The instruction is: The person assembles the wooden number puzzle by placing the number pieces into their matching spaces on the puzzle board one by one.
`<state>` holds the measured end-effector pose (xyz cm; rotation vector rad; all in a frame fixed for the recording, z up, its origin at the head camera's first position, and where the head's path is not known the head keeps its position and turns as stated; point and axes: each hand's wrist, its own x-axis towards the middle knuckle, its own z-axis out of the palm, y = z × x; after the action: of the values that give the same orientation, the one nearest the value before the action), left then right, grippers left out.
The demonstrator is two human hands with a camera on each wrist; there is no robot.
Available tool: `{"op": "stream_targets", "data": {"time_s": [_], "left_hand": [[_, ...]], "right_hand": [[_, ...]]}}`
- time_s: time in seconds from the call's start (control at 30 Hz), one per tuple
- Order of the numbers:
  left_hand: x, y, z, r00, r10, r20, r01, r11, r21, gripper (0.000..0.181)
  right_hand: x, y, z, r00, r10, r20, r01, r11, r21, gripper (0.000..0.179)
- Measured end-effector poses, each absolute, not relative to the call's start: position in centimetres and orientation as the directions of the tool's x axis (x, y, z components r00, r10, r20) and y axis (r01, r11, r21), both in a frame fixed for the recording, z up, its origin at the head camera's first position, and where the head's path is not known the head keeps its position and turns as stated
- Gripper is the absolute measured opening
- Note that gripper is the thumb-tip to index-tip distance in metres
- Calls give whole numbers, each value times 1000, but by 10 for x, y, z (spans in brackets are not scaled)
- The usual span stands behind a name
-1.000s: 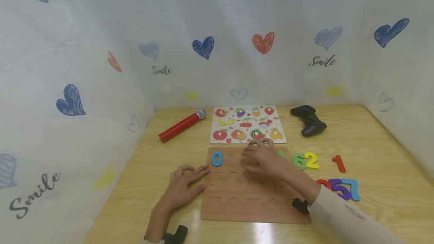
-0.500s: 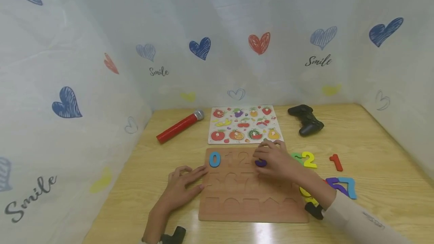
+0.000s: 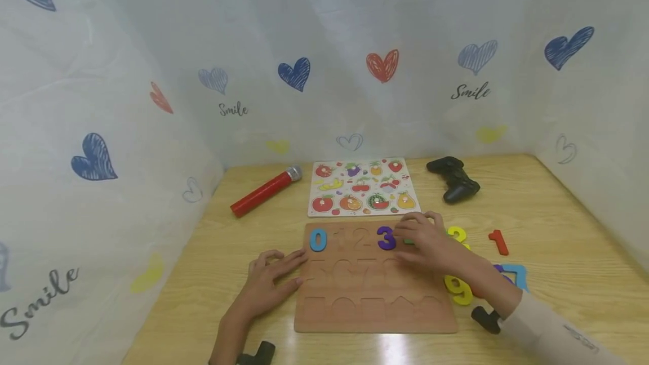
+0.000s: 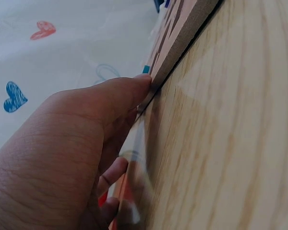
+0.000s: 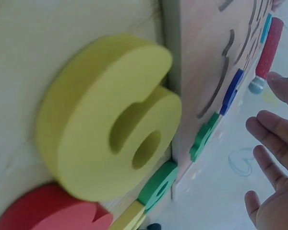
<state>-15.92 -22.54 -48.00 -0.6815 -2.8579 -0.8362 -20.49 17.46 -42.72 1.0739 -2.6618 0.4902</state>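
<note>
A brown wooden number board (image 3: 375, 323) lies on the table with cut-out recesses. The blue 0 (image 3: 312, 240) and the purple 3 (image 3: 387, 239) lie in its top row. At the board's left edge my left hand (image 3: 271, 277) rests with fingers extended; in the left wrist view a fingertip (image 4: 143, 82) touches that edge. Over the top right corner hovers my right hand (image 3: 426, 244), partly covering a green number piece (image 3: 408, 241). The right wrist view shows its fingers (image 5: 273, 124) spread, apart from the green piece (image 5: 203, 136), holding nothing.
Right of the board lie a yellow 9 (image 3: 465, 294), a yellow 2 (image 3: 457, 235), a red 1 (image 3: 499, 243), a light-blue 7 (image 3: 521, 276) and other numbers. Behind are a red microphone (image 3: 263, 193), a fruit puzzle (image 3: 342, 184) and a black game controller (image 3: 458, 182).
My right hand has moved rightward along the top row, uncovering the purple 3 and then reaching the green piece. The left hand has stayed at the board's edge.
</note>
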Motion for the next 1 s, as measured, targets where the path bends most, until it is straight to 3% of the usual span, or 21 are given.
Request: {"op": "stream_targets", "data": {"time_s": [1.0], "left_hand": [[-160, -226, -482, -903, 376, 208, 429, 772, 469, 47]], "right_hand": [[-194, 242, -435, -770, -531, 353, -616, 762, -199, 36]]}}
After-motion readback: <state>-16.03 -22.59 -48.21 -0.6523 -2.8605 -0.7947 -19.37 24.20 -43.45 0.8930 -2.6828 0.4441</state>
